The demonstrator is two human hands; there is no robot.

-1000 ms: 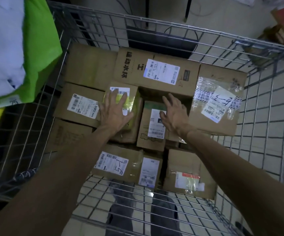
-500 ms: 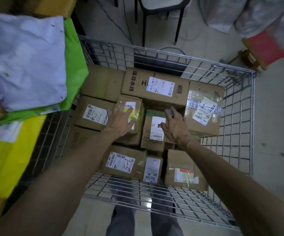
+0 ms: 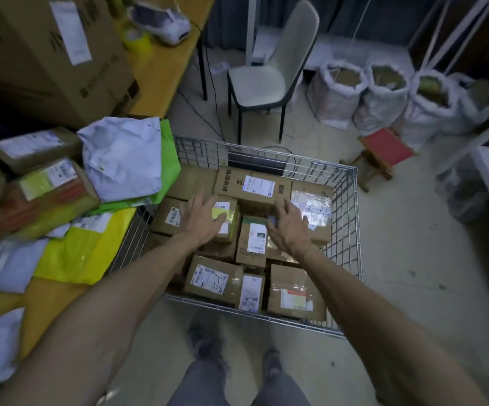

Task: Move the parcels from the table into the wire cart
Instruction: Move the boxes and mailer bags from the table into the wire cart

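Reaching into the wire cart (image 3: 354, 218) with both hands, well apart, fingers splayed, gripping nothing. Holding the left hand (image 3: 200, 219) over the yellow-taped box (image 3: 226, 213), touching or not, hard to tell. Spreading the right hand (image 3: 291, 230) just beside the tall labelled box (image 3: 253, 238). Packed underneath: cardboard parcels (image 3: 293, 291). Heaped on the table (image 3: 164, 65) at left: white mailer (image 3: 123, 159), green mailer (image 3: 170, 162), yellow mailer (image 3: 82, 253).

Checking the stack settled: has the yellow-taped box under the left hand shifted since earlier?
No. The yellow-taped box still sits right beside the long box at the far wall of the wire cart.
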